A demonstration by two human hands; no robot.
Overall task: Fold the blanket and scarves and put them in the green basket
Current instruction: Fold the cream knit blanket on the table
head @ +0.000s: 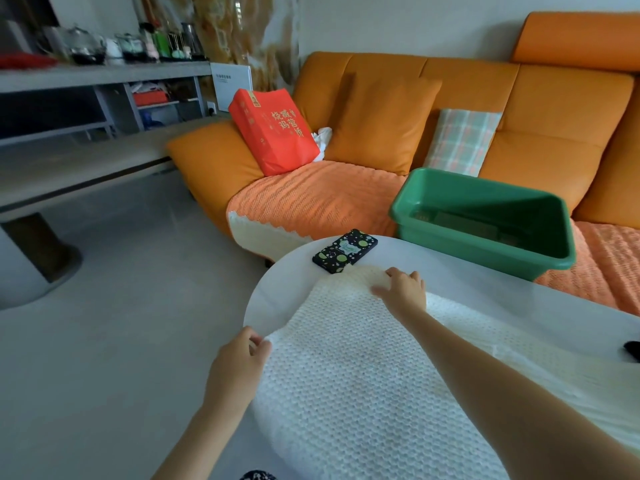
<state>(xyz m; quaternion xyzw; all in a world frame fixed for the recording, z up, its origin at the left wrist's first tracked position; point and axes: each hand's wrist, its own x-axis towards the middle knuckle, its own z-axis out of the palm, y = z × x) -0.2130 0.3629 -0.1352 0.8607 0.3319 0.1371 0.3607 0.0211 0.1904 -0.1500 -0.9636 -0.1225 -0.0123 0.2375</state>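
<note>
A white knitted blanket [349, 368] lies spread over the white round-ended table [277, 289]. My left hand [239, 358] pinches its near left corner at the table's edge. My right hand [403, 289] rests on the far left corner, fingers bent over the cloth, just short of a phone. The green basket [485, 223] stands on the orange sofa beyond the table, its inside holding no cloth. No scarves can be made out.
A phone in a black spotted case [344, 250] lies on the table's far end. The sofa holds a red bag [273, 133], an orange cushion [384, 123] and a plaid cushion [460, 142]. A small dark object [633, 349] sits at the right edge. Grey floor lies left.
</note>
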